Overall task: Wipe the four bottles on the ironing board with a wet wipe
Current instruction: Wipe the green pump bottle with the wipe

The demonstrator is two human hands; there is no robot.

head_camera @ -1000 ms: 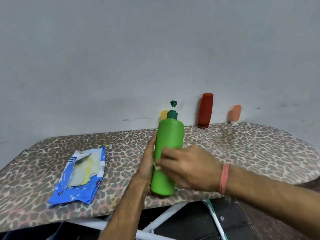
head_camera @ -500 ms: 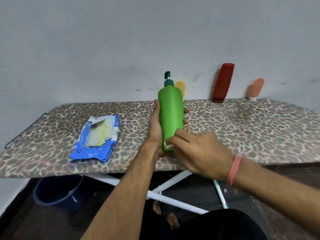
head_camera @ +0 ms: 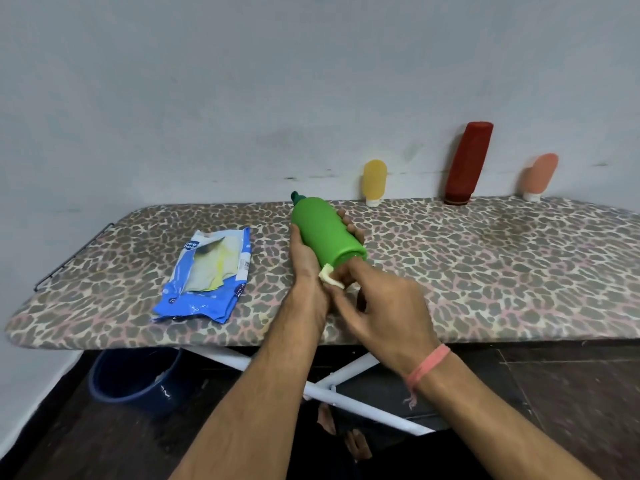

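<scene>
My left hand [head_camera: 307, 263] grips a green pump bottle [head_camera: 325, 230], tilted back so its base faces me and its dark green pump points at the wall. My right hand [head_camera: 377, 306] presses a small white wet wipe [head_camera: 329, 277] against the bottle's base. Three other bottles lean on the wall at the back of the leopard-print ironing board [head_camera: 485, 271]: a yellow one [head_camera: 374, 181], a tall red one [head_camera: 467, 164] and a peach one [head_camera: 539, 176].
A blue wet-wipe packet [head_camera: 207, 275], torn open, lies on the board's left part. Under the board are white crossed legs [head_camera: 346, 386] and a dark blue bucket [head_camera: 138, 379] on a dark floor. A grey wall backs the board.
The green bottle went from upright to tilted back with its base toward me. My right hand moved the wipe down from the bottle's side to its bottom. The camera now looks further down.
</scene>
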